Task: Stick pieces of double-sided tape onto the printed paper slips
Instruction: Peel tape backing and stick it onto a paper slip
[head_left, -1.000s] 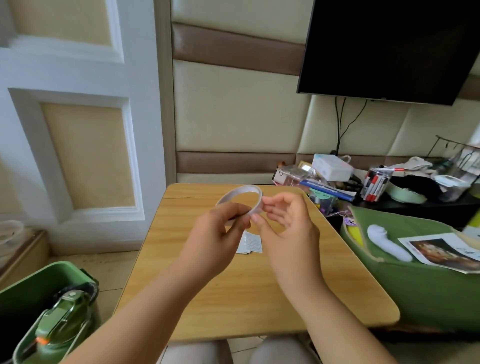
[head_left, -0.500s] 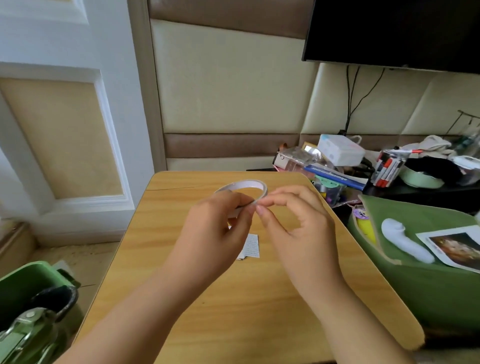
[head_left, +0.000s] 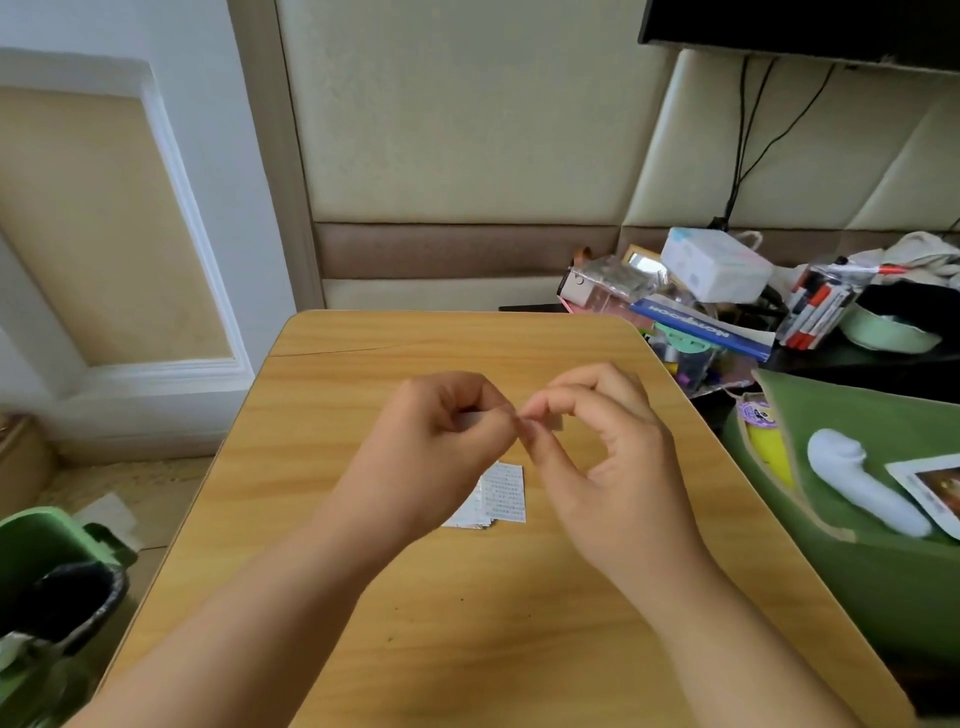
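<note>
The wooden table fills more of the head view than a second ago, when the wall and the television took the upper half: the person's gaze has tipped down toward the work. Over its middle the left hand and the right hand have closed in on each other, fingertips now meeting above the tabletop. A second ago the roll of double-sided tape stood clear above the left hand as an open white ring; now it is almost wholly hidden, with only a pale sliver showing inside the left hand's curled fingers, so I judge that the hand grips it, but I cannot tell which way the ring faces. The right hand's thumb and forefinger are pinched together at the meeting point, and a small pale bit of tape shows just behind them; whether that is a freed end or a torn piece I cannot tell. This probably means a piece is being picked loose or pulled off, and none has reached the paper yet. The printed paper slips lie flat in a small, slightly fanned stack on the table, just below and nearer than the hands, untouched, their long axis running roughly away from the person, leaning a little right.
</note>
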